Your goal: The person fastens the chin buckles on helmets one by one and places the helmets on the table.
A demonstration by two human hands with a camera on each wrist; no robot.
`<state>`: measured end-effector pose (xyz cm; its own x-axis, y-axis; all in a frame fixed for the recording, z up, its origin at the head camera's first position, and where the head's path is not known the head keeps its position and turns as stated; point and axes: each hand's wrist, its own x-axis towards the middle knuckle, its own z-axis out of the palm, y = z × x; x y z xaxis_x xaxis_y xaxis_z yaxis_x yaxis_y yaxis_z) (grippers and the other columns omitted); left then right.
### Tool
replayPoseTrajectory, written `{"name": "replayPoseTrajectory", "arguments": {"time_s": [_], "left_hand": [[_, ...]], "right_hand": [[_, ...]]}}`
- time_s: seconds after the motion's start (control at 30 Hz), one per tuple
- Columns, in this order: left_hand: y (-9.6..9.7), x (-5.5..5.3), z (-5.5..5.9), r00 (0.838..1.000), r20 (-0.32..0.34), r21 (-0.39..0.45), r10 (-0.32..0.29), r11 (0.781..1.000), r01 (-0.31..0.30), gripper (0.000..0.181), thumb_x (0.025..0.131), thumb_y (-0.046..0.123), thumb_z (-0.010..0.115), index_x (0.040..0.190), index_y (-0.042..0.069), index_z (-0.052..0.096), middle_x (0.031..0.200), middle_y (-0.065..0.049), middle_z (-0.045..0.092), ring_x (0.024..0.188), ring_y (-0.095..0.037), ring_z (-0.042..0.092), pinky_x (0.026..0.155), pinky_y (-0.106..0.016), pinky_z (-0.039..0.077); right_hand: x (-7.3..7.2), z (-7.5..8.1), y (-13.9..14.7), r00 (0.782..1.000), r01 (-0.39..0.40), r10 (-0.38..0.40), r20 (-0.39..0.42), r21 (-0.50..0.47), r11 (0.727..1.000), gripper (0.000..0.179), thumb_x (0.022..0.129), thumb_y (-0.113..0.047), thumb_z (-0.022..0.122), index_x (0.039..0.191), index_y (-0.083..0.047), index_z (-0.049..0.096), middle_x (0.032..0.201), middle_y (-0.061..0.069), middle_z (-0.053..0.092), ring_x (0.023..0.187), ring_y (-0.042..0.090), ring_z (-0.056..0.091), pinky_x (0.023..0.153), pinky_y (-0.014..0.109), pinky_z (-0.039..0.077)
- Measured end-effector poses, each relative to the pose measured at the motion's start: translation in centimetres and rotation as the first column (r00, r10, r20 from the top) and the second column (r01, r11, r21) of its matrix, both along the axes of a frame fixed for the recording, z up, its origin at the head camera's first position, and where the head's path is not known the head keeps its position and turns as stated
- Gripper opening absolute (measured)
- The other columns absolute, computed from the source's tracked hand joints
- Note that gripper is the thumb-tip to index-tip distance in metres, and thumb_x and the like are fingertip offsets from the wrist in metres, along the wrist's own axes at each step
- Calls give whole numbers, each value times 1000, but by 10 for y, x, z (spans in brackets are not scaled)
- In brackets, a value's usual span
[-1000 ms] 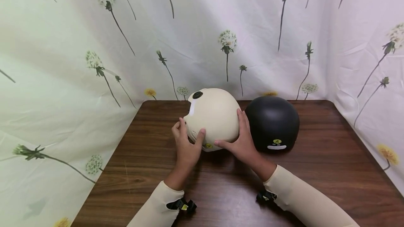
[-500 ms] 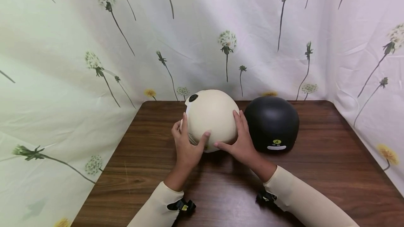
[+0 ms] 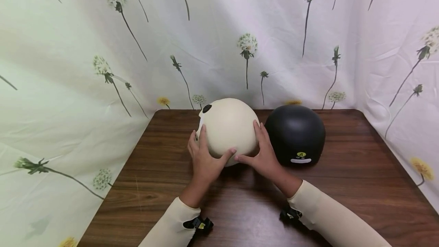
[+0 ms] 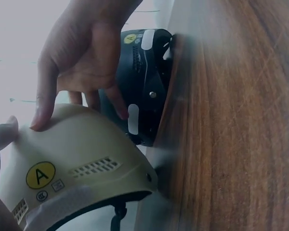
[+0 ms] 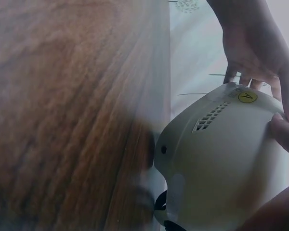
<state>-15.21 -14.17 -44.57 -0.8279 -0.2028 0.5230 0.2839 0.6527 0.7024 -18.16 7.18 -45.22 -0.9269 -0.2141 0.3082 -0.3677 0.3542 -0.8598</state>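
1. Smooth cream domed helmet (image 3: 230, 125): sat at the tabletop (image 3: 154, 178), between left hand (image 3: 207, 162) and right hand (image 3: 265, 157).
2. Both hands: clasped its opposite sides.
3. Matte-black rounded helmet (image 3: 295, 134): stood just right of the right hand.

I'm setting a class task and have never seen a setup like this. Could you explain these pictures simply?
There is no robot, only a person working with two bare hands. The wide picture comes from a camera on the head, looking forward and down. The other two come from cameras on the left and right wrists, so the table looks sideways.

On the wooden table stands a black helmet. Left of it in the head view is a cream helmet, held between the left hand and right hand. Whether the cream one fully rests on the table is hard to tell.
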Motion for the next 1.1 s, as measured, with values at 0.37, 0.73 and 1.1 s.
{"name": "replayPoseTrajectory", "arguments": {"time_s": [0.37, 0.73, 1.1], "left_hand": [[-2, -5, -5, 1000, 0, 0, 1, 1000, -1, 120, 76, 51, 96, 172, 14, 34, 171, -31, 29, 157, -55, 23, 120, -76, 26], [-5, -10, -8, 1000, 28, 70, 8, 997, -10, 118, 78, 46, 97, 172, 12, 33, 170, -31, 31, 157, -54, 25, 121, -75, 29], [-9, -12, -7, 996, 94, 109, -14, 994, 4, 115, 84, 44, 94, 172, 7, 30, 172, -29, 30, 157, -55, 25, 121, -77, 29]], "right_hand": [[-5, 3, 2, 999, -15, 14, 46, 12, 1000, 124, 84, -28, 97, 177, -28, 16, 183, 24, 0, 168, 54, 10, 125, 76, 31], [-10, 3, -4, 999, -12, 11, 52, 25, 1000, 119, 86, -35, 94, 177, -32, 17, 184, 19, 0, 168, 51, 15, 124, 73, 36], [-14, 4, -10, 1000, 16, -17, 19, 33, 999, 118, 85, -36, 96, 176, -23, 22, 185, 16, 7, 168, 48, 20, 123, 71, 38]]}}
